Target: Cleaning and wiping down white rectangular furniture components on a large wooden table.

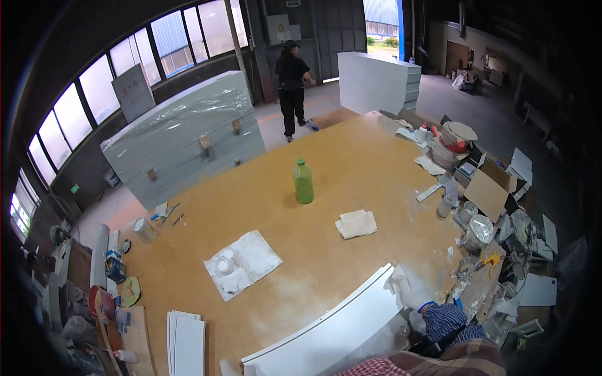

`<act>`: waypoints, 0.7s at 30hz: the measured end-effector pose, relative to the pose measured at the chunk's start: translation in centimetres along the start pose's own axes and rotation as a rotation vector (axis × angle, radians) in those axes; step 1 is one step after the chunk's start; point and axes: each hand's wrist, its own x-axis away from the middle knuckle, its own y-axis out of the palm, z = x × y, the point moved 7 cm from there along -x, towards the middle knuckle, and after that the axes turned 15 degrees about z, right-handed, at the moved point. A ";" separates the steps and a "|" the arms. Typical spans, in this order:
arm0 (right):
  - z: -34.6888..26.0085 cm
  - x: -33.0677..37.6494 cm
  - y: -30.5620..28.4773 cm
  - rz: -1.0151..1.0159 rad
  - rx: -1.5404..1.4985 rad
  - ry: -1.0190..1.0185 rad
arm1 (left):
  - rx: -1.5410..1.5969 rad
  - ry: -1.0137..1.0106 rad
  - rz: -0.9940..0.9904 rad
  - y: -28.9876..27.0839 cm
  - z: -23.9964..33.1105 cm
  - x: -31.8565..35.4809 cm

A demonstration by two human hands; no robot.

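A long white panel (332, 319) with a grooved far edge lies aslant at the table's near side. My right hand (415, 293), in a white glove, is at the panel's right end. It is closed on a pale cloth (396, 278) that touches the panel's corner. What looks like my left hand (229, 367), also gloved in white, shows only in part at the panel's left end; its fingers cannot be made out. Left of it lies a small stack of white boards (185, 341). White dust covers the table around the panel.
A green bottle (303, 182) stands mid-table. Nearer are a folded cloth (356, 224) and a white sheet (254, 260) bearing a clear cup (224, 266). Tubs, an open carton (489, 188) and a yellow air gun (489, 263) crowd the right edge. A person (291, 88) stands beyond the table.
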 end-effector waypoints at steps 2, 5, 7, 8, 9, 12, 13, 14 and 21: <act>1.4 0.4 -0.2 -0.098 -0.102 0.207 | -0.013 -0.214 -0.069 -0.7 -3.3 2.0; 4.3 -0.4 0.1 -0.138 -0.065 0.260 | 0.176 -0.208 -0.393 2.0 -6.9 3.8; 5.2 -0.4 1.0 -0.150 -0.134 0.319 | -0.030 0.521 -0.344 3.4 -6.0 4.6; 5.7 -0.3 1.2 -0.143 -0.199 0.372 | -0.038 0.515 -0.354 3.4 -6.6 5.6; 6.1 -0.8 1.4 -0.119 -0.266 0.418 | 0.094 0.353 -0.354 3.8 -4.9 5.3; 6.7 -0.5 2.6 -0.256 -0.251 0.542 | 0.126 0.260 -0.312 4.5 -4.5 4.7; 7.2 -0.7 2.7 -0.258 -0.254 0.543 | 0.031 0.327 -0.287 4.5 -4.7 4.8; 8.1 -1.0 3.3 -0.311 -0.183 0.510 | 0.028 0.327 -0.284 4.5 -5.1 4.7; 8.9 -0.6 1.9 -0.220 -0.282 0.555 | 0.179 -0.141 -0.381 3.4 2.2 4.4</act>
